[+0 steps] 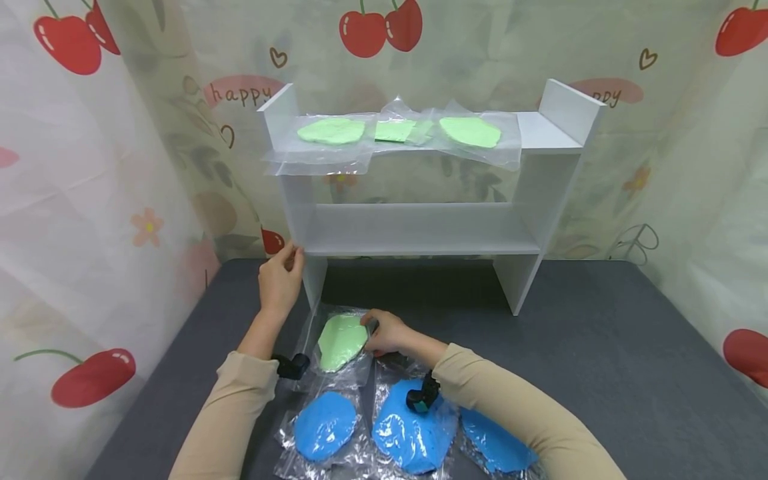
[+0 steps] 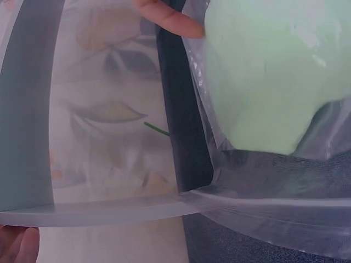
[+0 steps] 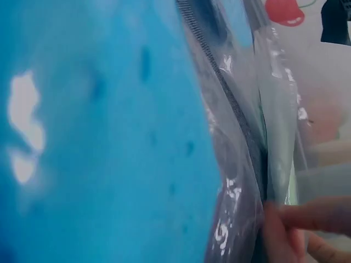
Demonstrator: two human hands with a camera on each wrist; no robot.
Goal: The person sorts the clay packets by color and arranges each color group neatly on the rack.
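My left hand is at the left side panel of a white shelf unit, thumb and forefinger pinching its front edge near the middle board. In the left wrist view, only its fingertips show beside that panel. My right hand pinches the right edge of a clear bag holding a flattened light-green piece, which lies on the table by the unit's left foot. The right wrist view shows the right hand's fingers at the plastic, slightly blurred. Under my right wrist lies a bagged blue piece.
Further bagged blue pieces, one at left and one at right, lie at the front of the dark table. Bagged green pieces rest on the unit's top board, some bags overhanging its front. A patterned curtain surrounds the table.
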